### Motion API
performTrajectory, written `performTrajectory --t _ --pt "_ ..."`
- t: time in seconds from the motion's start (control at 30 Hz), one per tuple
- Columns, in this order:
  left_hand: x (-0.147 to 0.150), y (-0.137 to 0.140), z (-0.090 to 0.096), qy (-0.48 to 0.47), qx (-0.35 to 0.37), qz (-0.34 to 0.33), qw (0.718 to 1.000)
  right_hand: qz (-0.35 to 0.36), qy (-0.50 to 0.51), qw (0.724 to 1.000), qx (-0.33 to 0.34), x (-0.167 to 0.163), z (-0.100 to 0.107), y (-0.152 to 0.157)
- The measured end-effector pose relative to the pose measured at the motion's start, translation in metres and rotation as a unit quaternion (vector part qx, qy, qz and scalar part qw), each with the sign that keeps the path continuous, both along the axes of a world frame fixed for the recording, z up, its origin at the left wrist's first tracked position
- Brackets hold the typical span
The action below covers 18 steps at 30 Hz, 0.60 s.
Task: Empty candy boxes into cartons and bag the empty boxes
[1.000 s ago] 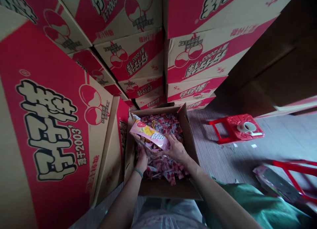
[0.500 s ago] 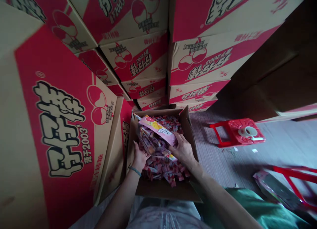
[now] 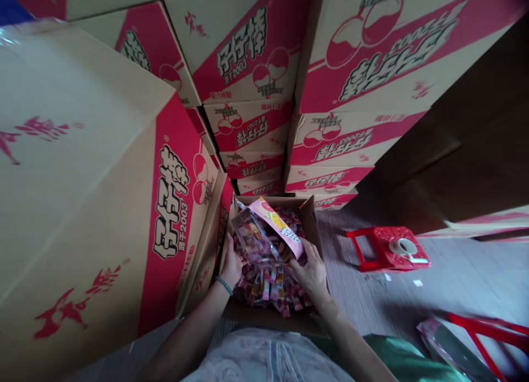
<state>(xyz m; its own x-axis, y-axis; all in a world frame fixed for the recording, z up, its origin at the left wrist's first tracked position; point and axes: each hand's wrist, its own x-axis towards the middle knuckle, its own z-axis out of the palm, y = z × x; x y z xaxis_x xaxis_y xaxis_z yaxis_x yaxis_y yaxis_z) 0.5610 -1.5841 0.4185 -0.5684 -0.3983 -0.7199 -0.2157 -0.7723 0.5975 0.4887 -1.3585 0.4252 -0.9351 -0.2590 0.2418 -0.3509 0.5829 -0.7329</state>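
A clear plastic candy pack with a pink printed panel is tilted over an open carton. My right hand is closed on the pack's right end, thumb inward. On the left, my left hand supports the pack's lower side, its fingers partly hidden beneath the plastic. Below the pack, a heap of small wrapped candies fills the carton, with several long wrapped pieces spread on top at the front. Some wrapped candies show through the clear plastic.
Printed cartons are stacked behind, and a large carton stands close on the left. To the right, a red stool bears a white cup. Green fabric and a clear pack lie at lower right.
The head view has shifted, so the stacks sit lower in the picture. The pack is turned more, showing its clear side, and more long wrapped candies lie on the front of the heap.
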Motion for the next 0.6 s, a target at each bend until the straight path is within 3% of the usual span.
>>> performTrajectory --t 0.17,0.43,0.6 --pt "-0.001 -0.005 0.008 0.026 0.004 -0.005 1.000 -0.012 -0.024 0.999 0.026 -0.002 0.011 -0.003" --pt "-0.008 -0.010 0.010 0.099 0.049 0.024 0.994 -0.022 0.027 0.999 0.009 0.005 0.053 -0.017" --pt "-0.003 -0.013 0.018 0.144 0.101 0.016 0.984 -0.036 -0.052 0.998 0.004 0.002 0.077 -0.015"
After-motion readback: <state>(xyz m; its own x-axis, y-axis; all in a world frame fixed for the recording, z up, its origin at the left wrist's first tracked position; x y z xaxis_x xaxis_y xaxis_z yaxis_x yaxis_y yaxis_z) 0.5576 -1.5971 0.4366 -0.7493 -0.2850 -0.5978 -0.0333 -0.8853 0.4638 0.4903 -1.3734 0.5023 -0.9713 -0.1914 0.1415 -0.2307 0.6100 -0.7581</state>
